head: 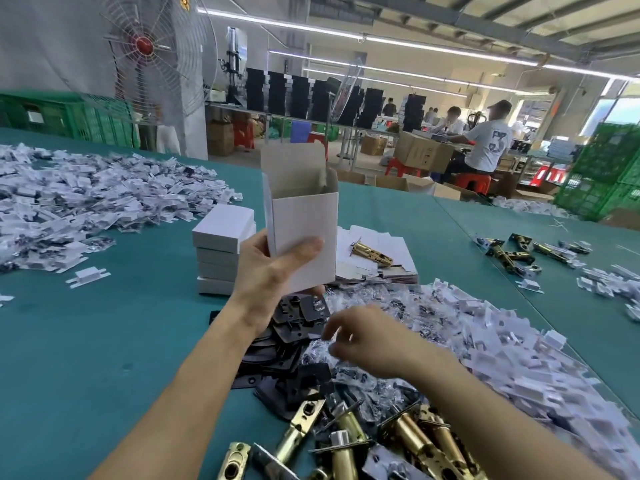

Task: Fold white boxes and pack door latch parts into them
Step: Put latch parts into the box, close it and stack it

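The left hand (273, 271) is gripping a white box (304, 216) upright, with the thumb lying across its near face and the fingers wrapping the far side. The box's top flap is standing open above the hand. The right hand (367, 341) is hovering lower and to the right of the left one, its fingers curling down over clear bags (374, 299) of small parts. It is blurred, so I cannot tell whether it is pinching a bag. Black plates (298, 327) are lying in a heap under the left wrist and between the two hands. Brass latches (415, 441) are piling up below the right hand, nearest the person. Just left of the left hand, a stack of closed boxes (221, 251) is sitting on the table (104, 341). Beyond the right hand, just right of the held box, flat blanks (391, 244) are lying with a single latch (372, 252) resting on top. White packets (519, 362) are spreading out to the right of the right hand.
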`<act>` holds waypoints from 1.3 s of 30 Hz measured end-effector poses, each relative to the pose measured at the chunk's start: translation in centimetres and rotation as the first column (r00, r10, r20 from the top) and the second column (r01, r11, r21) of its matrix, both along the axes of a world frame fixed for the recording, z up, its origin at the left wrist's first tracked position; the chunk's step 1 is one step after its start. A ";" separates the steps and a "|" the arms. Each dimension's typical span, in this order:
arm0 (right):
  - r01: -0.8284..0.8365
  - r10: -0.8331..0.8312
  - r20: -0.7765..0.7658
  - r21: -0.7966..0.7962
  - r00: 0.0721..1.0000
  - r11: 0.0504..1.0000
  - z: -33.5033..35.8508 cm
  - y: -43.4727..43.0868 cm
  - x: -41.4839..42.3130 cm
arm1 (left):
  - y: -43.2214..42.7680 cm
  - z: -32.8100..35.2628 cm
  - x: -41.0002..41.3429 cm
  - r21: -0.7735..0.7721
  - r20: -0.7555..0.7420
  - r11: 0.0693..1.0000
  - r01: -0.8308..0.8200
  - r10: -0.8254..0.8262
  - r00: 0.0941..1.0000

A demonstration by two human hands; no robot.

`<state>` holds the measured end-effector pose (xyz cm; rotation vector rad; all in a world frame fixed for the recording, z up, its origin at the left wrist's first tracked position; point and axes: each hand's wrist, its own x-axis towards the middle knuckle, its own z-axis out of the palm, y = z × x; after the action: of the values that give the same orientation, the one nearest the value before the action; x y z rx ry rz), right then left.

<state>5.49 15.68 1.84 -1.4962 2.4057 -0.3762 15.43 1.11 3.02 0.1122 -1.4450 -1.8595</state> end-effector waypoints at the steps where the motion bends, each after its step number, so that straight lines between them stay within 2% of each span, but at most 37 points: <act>1: -0.009 0.009 -0.023 0.026 1.000 1.000 -0.5 -0.2 0.3 | 0.1 -0.1 0.0 -0.014 0.003 1.000 -0.013 0.013 1.000; 4: -0.007 0.008 -0.036 0.029 0.999 1.000 -0.9 -0.5 0.6 | 0.1 -0.3 -0.1 -0.034 0.012 0.999 -0.041 0.041 0.999; 6: 0.051 -0.052 -0.010 -0.044 0.999 0.998 -0.5 -0.1 -0.2 | 0.0 -0.3 -0.1 -0.036 0.015 0.998 -0.052 0.053 0.998; 8: 0.157 -0.166 -0.060 -0.141 0.984 0.978 0.0 1.0 -2.0 | 0.1 -0.2 -0.1 -0.042 0.012 0.998 -0.044 0.045 0.999; 12: 0.435 -0.478 -0.179 -0.232 0.860 0.870 0.4 5.0 -7.1 | 0.7 -0.4 -0.5 -0.056 0.012 0.998 -0.007 0.007 1.000; 14: 0.551 -0.581 -0.239 -0.186 0.778 0.814 0.2 7.4 -9.2 | 1.3 -0.6 -0.7 -0.048 0.019 0.999 0.025 -0.024 1.000; 16: 0.606 -0.594 -0.284 -0.054 0.753 0.793 -0.4 9.3 -10.5 | 2.0 -0.8 -0.9 -0.046 0.031 0.997 0.066 -0.064 0.997; 18: 0.605 -0.583 -0.254 0.009 0.772 0.796 -1.1 10.3 -10.8 | 2.7 -1.0 -1.1 -0.040 0.044 0.993 0.112 -0.110 0.993; 24: 0.612 -0.625 -0.224 -0.132 0.747 0.779 -2.2 10.7 -11.0 | 4.0 -1.6 -1.5 -0.063 0.108 0.986 0.155 -0.148 0.983; 28: 0.640 -0.662 -0.080 -0.191 0.746 0.744 -1.8 10.9 -11.6 | 4.2 -1.3 -1.4 -0.084 0.122 0.982 0.172 -0.161 0.979; 29: 0.652 -0.677 -0.086 -0.207 0.731 0.730 -1.6 11.1 -11.9 | 4.2 -1.3 -1.5 -0.086 0.124 0.981 0.174 -0.162 0.979; 31: 0.674 -0.691 -0.182 -0.154 0.700 0.723 -1.4 11.5 -12.7 | 4.3 -1.3 -1.5 -0.090 0.129 0.981 0.174 -0.162 0.978; 33: 0.675 -0.659 -0.259 -0.036 0.706 0.737 -1.7 11.6 -13.0 | 4.3 -1.4 -1.5 -0.093 0.132 0.980 0.175 -0.162 0.978; 35: 0.648 -0.620 -0.264 0.028 0.739 0.761 -2.2 11.1 -13.0 | 4.3 -1.3 -1.5 -0.095 0.133 0.979 0.178 -0.165 0.977; 39: 0.624 -0.605 -0.228 0.017 0.763 0.781 -2.5 10.4 -13.5 | 4.1 -1.3 -1.5 -0.092 0.139 0.980 0.174 -0.160 0.977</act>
<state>-7.98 26.08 -0.66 -0.6807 3.0049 -0.2334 13.95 5.25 1.69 0.0641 -1.6834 -1.9374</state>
